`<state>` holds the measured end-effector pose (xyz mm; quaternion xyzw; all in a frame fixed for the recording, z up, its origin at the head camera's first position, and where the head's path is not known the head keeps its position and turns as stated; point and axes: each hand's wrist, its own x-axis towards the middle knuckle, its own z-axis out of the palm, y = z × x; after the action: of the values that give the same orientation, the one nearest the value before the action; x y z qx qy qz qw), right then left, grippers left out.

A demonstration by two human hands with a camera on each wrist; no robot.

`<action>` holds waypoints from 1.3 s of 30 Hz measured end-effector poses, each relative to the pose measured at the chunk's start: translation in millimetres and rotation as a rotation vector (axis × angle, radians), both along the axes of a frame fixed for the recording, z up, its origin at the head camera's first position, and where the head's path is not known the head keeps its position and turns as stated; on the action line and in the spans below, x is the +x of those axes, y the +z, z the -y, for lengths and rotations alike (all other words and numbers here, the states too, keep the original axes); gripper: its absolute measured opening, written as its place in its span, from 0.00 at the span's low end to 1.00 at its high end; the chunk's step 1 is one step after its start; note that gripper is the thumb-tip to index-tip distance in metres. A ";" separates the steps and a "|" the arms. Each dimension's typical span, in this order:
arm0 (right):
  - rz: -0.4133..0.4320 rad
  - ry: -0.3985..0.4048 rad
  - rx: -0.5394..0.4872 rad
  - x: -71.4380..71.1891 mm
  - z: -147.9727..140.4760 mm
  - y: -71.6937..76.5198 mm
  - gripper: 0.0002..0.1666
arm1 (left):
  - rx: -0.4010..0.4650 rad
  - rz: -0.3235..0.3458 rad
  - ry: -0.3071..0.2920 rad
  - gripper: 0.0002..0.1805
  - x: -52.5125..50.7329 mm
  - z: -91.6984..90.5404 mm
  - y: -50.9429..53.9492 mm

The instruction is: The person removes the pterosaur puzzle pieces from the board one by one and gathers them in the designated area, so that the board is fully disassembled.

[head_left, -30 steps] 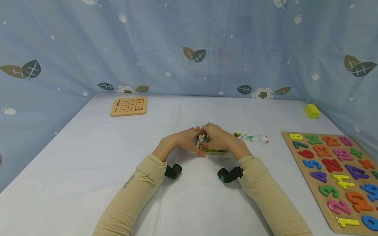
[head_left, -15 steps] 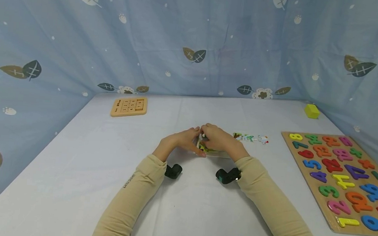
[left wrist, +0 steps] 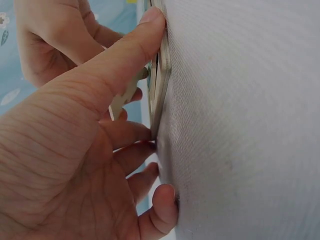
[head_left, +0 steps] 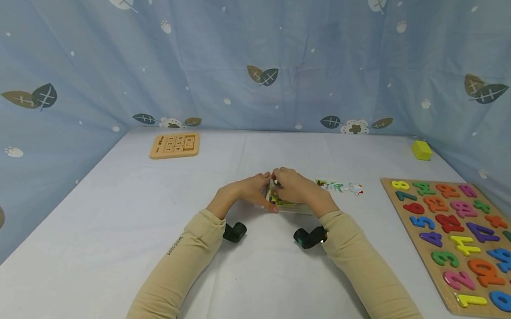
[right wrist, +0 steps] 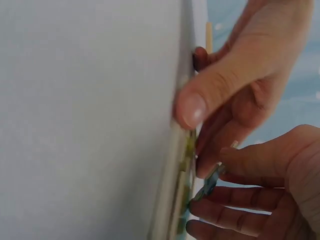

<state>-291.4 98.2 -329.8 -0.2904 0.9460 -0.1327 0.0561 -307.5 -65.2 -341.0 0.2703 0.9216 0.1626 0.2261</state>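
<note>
Right hand (head_left: 296,186): thumb shifted slightly from the near edge of the picture board (head_left: 295,210) since a second ago; left hand (head_left: 249,188) in place.

Picture board, flat on white table (head_left: 244,285), in front of the person; left end held between left thumb and fingers. Small flat piece (right wrist: 211,182), tilted over board, pinched in right fingers. Loose coloured pieces (head_left: 336,187), just beyond, rightward.

Two hands are counted — one left hand (head_left: 250,189), one right hand (head_left: 297,187) — with two tan sleeves (head_left: 182,269) and two black wrist devices (head_left: 236,232). One picture board (head_left: 295,209), one pinched piece (right wrist: 210,182), one wooden number tray (head_left: 166,156), one yellow block (head_left: 421,150) and one letter-and-number board (head_left: 475,312) are recorded. The loose pieces (head_left: 335,186) cannot be counted exactly.
</note>
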 end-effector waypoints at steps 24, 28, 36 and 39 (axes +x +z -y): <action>0.207 -0.036 0.117 4.9 -42.9 41.8 0.18 | -0.033 -0.030 -0.001 0.57 0.0 -2.5 1.0; 0.197 -0.031 0.120 6.6 -51.5 44.5 0.16 | -0.030 -0.036 -0.001 0.57 0.3 -2.8 0.9; 0.269 -0.115 0.188 7.4 -64.1 43.8 0.17 | -0.040 -0.038 0.001 0.57 1.1 -2.3 0.3; 0.298 -0.159 0.209 6.6 -66.8 42.2 0.18 | -0.037 -0.039 0.004 0.57 1.6 -2.3 0.2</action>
<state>-284.8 165.0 -287.5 -0.1845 0.9558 -0.0793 0.2149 -305.8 -62.9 -340.8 0.2672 0.9293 0.1406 0.2129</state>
